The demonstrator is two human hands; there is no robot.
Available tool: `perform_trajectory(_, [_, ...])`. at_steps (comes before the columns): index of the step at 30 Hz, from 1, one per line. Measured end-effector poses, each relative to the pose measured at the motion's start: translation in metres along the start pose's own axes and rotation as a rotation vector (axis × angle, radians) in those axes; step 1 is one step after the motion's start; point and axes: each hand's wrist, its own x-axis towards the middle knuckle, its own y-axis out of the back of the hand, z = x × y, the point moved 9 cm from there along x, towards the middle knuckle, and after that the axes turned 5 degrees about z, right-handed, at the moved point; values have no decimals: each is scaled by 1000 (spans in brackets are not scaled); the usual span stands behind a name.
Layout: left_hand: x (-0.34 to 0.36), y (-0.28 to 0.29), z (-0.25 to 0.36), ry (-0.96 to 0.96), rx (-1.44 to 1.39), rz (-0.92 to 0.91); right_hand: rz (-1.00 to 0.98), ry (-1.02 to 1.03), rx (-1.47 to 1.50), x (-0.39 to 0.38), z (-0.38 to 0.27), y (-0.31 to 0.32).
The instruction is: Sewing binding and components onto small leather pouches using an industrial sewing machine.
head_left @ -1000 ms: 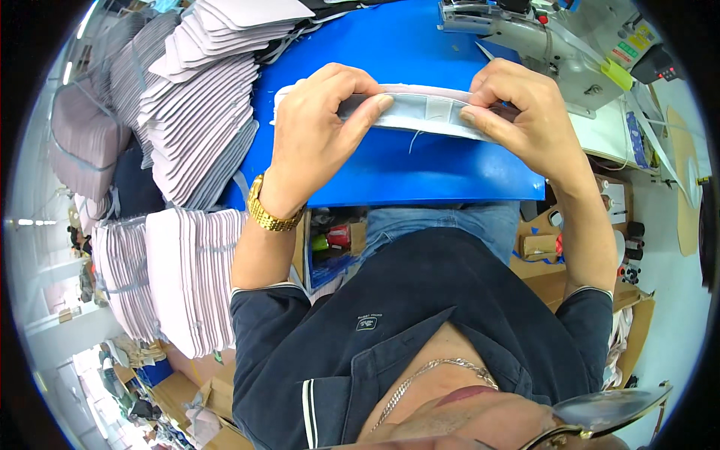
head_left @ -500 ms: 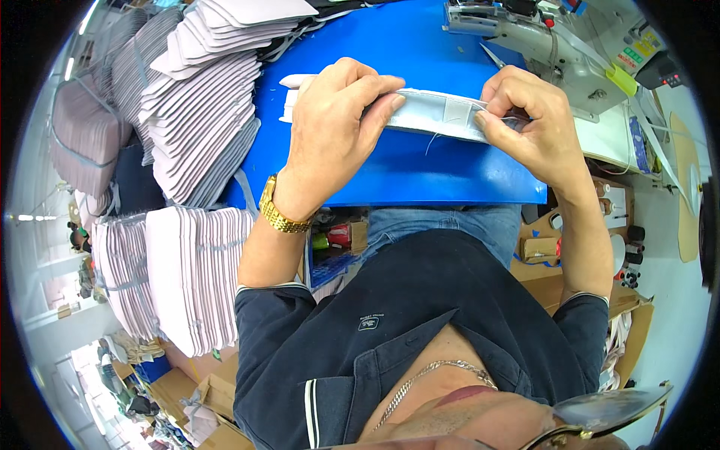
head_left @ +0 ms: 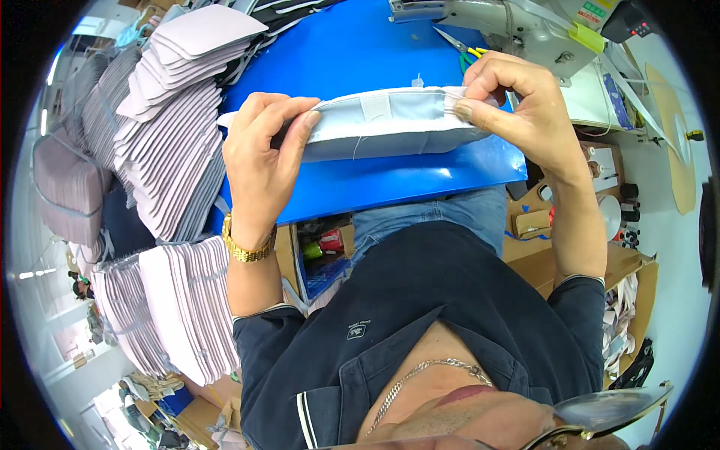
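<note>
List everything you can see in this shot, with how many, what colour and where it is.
Fabric piece: one, pale grey-white, long and narrow, held above the table between both hands.
Table: one, blue top, under the hands.
Stacks of fabric pieces: several, pale lilac-grey, left of the table; more striped stacks lower left.
Sewing machine: one, grey-white, top right.
Snips: one, yellow handles, on the table by the machine.
Cardboard boxes: a few, brown, right, below the table edge.
Wristwatch: one, gold, on the left wrist.
Left hand: grips the piece's left end.
Right hand: pinches the piece's right end.
</note>
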Motion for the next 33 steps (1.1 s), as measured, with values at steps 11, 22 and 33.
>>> perform_trajectory(11, [4,1,8,-42,8,1,24,6,14,-2,1,2])
perform_trajectory(22, [43,4,41,-386,84,-249,-236,-5,189,39,-26,-51])
perform_trajectory(33, [111,-82,-38,-420,78,-446,-69,-414,421,58,80,-77])
